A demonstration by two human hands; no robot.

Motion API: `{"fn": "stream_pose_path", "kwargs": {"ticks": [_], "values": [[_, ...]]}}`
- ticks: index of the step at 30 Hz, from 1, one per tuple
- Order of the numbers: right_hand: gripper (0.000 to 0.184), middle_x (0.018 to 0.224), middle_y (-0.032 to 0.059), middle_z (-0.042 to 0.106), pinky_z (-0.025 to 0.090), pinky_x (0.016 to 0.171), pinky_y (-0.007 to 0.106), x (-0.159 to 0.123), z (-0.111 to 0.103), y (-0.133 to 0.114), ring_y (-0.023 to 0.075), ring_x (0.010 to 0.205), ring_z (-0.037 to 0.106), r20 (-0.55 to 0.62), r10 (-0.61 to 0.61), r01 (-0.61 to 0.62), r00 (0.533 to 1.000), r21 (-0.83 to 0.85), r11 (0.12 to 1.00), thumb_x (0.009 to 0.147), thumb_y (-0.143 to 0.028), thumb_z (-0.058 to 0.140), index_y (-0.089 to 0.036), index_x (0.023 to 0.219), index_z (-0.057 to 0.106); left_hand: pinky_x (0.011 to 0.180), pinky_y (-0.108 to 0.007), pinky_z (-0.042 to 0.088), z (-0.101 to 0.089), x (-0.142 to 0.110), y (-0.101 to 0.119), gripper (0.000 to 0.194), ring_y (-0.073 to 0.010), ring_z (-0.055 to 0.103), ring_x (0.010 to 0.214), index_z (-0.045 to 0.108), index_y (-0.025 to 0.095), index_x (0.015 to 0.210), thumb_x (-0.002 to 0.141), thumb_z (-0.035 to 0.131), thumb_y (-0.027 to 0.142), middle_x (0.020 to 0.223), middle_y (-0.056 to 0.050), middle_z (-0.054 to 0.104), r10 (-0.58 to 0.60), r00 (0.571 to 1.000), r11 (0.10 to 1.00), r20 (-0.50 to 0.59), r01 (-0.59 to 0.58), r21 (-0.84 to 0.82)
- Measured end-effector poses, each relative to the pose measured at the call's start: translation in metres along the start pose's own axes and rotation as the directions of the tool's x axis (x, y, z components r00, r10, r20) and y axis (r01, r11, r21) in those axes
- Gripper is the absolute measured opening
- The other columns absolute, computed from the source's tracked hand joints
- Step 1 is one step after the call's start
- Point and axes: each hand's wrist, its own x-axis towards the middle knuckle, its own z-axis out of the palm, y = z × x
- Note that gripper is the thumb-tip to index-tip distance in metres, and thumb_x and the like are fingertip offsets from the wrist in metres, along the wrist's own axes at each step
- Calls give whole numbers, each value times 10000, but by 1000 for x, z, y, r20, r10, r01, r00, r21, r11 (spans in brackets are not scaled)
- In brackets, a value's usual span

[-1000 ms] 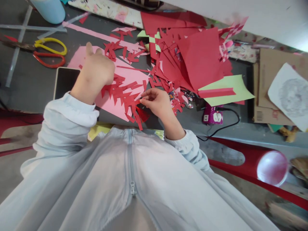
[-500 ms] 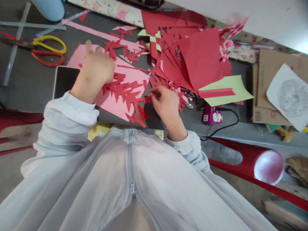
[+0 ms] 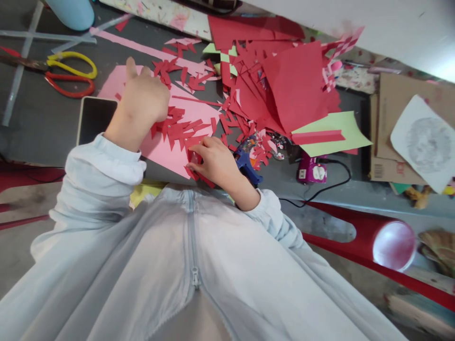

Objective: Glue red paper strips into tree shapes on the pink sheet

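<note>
My left hand (image 3: 145, 97) lies over a large pink paper sheet (image 3: 161, 154), one finger stretched out at the far side; its other fingers are partly hidden under the hand. Beside it, a row of red folded paper pieces (image 3: 172, 130) with a few small shiny dots runs across the sheet. At the near right end of this row, my right hand (image 3: 215, 158) has its thumb and index finger around a red paper piece (image 3: 194, 158). Part of that piece is hidden by the fingers. A blue glue gun (image 3: 248, 168) lies just right of my right wrist.
Scissors (image 3: 69, 76) with yellow and red handles and a phone (image 3: 95, 118) lie at left. Red paper sheets (image 3: 296, 90) and many scraps are piled right of centre. A purple power adapter (image 3: 312, 169) with a black cable and cardboard (image 3: 396, 156) are farther right.
My right hand has moved left and nearer to me, onto the end of the red row, covering the red tassel. The glue gun is now uncovered. My left hand stays put.
</note>
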Motion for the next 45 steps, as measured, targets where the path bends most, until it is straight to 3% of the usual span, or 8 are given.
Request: {"fn": "stream_pose_path", "kwargs": {"ticks": [5,8,13,16,22,26,33,45], "values": [[221,931,126,634,425,817,384,4,0,4,269,906,540,-12,-35,35,999,32,999,952,-263,590,-157,1009,775,1156,-707,222,-1,-3,0,158,-326,497,1158,754,144,861,836,599,134,982,-142,682,-11,1000,999,-9,12,51],[287,907,111,626,433,831,385,0,-5,16,256,887,544,-72,-55,61,996,84,995,986,-230,500,-167,1033,776,1149,-691,287,-11,-17,5,305,-352,515,1230,724,69,1079,851,522,78,1165,-179,661,78,989,996,-122,-72,58],[260,935,107,627,453,852,415,-12,-14,36,277,922,542,-124,-73,81,990,65,995,907,-164,588,-193,1090,770,1150,-624,331,-20,-44,6,339,-376,462,1328,691,92,1153,863,516,78,1257,-187,624,129,984,992,-119,-127,23],[253,939,106,628,464,855,418,-15,-13,38,278,930,538,-104,-120,126,987,58,990,890,-157,617,-195,1087,770,1092,-594,391,-15,-63,3,260,-392,492,1304,710,111,1069,896,518,140,1129,-155,653,134,983,988,-121,-143,-62],[231,926,120,628,461,836,391,-14,-6,31,261,906,531,-35,-145,146,989,17,989,935,-173,583,-165,1037,790,939,-433,496,13,-101,2,257,-277,625,1007,694,165,928,954,452,250,942,-98,668,238,968,949,-84,-250,-192],[255,948,120,639,459,852,391,-15,-5,29,265,927,535,-3,-133,133,991,14,991,946,-179,573,-169,1098,778,862,-421,515,39,-116,12,343,-284,639,952,720,175,978,964,385,250,932,-108,697,139,988,965,-65,-149,-217],[198,912,103,654,460,863,409,-15,-9,29,276,939,568,-125,39,-33,991,50,998,955,-224,557,-189,972,751,852,-457,532,69,-121,33,382,-314,632,982,682,160,1179,969,387,282,1027,-146,711,-139,977,931,-160,74,-358],[346,1036,159,692,435,946,428,49,-18,6,299,1012,615,-88,110,-109,990,9,994,956,-148,473,-133,1198,720,954,-494,496,71,-114,43,430,-349,554,1194,613,165,1357,974,444,261,1285,-176,629,-218,951,917,-221,122,-380]]}}
